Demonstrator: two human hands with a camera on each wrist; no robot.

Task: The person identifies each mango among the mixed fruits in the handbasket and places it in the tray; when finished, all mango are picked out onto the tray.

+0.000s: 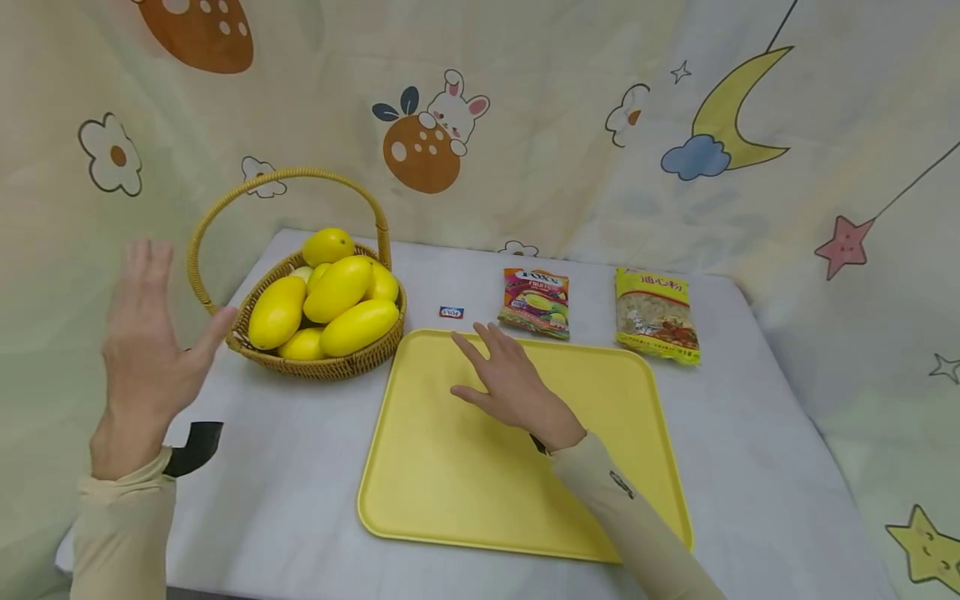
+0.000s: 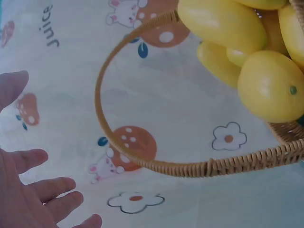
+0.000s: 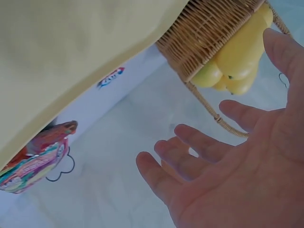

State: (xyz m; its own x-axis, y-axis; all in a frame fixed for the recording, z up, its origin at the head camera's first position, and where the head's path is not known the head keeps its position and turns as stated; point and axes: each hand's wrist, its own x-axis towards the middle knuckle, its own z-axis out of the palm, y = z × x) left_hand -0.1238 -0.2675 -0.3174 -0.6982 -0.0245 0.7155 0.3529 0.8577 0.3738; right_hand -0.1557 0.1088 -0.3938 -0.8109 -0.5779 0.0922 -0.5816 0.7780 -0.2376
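Note:
My left hand (image 1: pixel 150 346) is raised to the left of the wicker basket (image 1: pixel 352 365), fingers straight and thumb spread, holding nothing. Yellow mango-like fruits (image 1: pixel 341 289) fill that basket, whose handle arches above them. Over the yellow tray (image 1: pixel 442 467) hovers my right hand (image 1: pixel 517 383), its fingers extended and apart, also bare of any object. Just beyond its fingertips, past the tray's far edge, lie a small Fox's wrapped candy (image 1: pixel 452 312) and a Fox's Fruits candy bag (image 1: pixel 535 302). In the right wrist view the palm (image 3: pixel 256 175) shows with fingers spread, near the basket in the picture.
A yellow bag of pasta (image 1: pixel 657 317) lies at the back right, close to the tray's far right corner. A white cloth (image 1: pixel 750 467) covers the table. Behind it hangs a printed curtain (image 1: pixel 555 125) with rabbits, flowers and a moon.

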